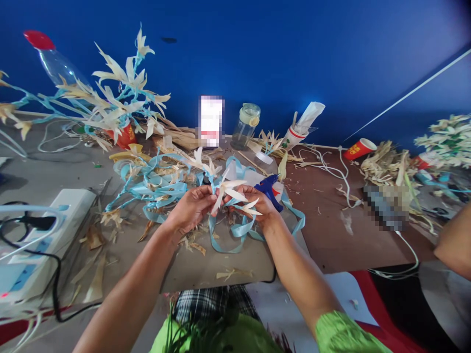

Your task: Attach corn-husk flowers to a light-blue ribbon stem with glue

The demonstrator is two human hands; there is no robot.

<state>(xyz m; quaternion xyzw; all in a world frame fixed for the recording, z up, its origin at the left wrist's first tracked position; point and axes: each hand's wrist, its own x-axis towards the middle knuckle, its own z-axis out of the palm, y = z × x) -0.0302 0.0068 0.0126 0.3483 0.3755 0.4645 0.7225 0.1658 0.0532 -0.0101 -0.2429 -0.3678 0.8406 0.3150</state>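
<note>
At the far left of the desk (pixel 121 245) I have a white power strip (pixel 55 235) with cords plugged into it, and behind it a clear bottle (pixel 61 66) with a red cap leans against the blue wall (pixel 301 44). Next comes a spread of pale-petalled flower branches (pixel 127 93), their stems wrapped in light blue, rising around a red paper cup (pixel 127 136). In front of them, more blue-wrapped stems (pixel 127 189) lie tangled among dry husk scraps. My left grip (pixel 196 205) pinches the blue stem of a flower sprig (pixel 230 189), which sits between my two hands above the near part of the desk. Beyond it stands a blurred, bright screen (pixel 211 117). My right grip (pixel 255 202) is closed on the sprig's other side; petals hide exactly which part its fingers press. A loose blue ribbon (pixel 239 230) loops below my hands. Behind is a lidded glass jar (pixel 247 125), and just beside my right hand lies a dark blue glue gun (pixel 269 190). Further right, a paper cup (pixel 294 136) holds white tissue, another red cup (pixel 358 148) tilts near a heap of husks (pixel 382 164), and another person's arm (pixel 456 242) shows at the edge.
</note>
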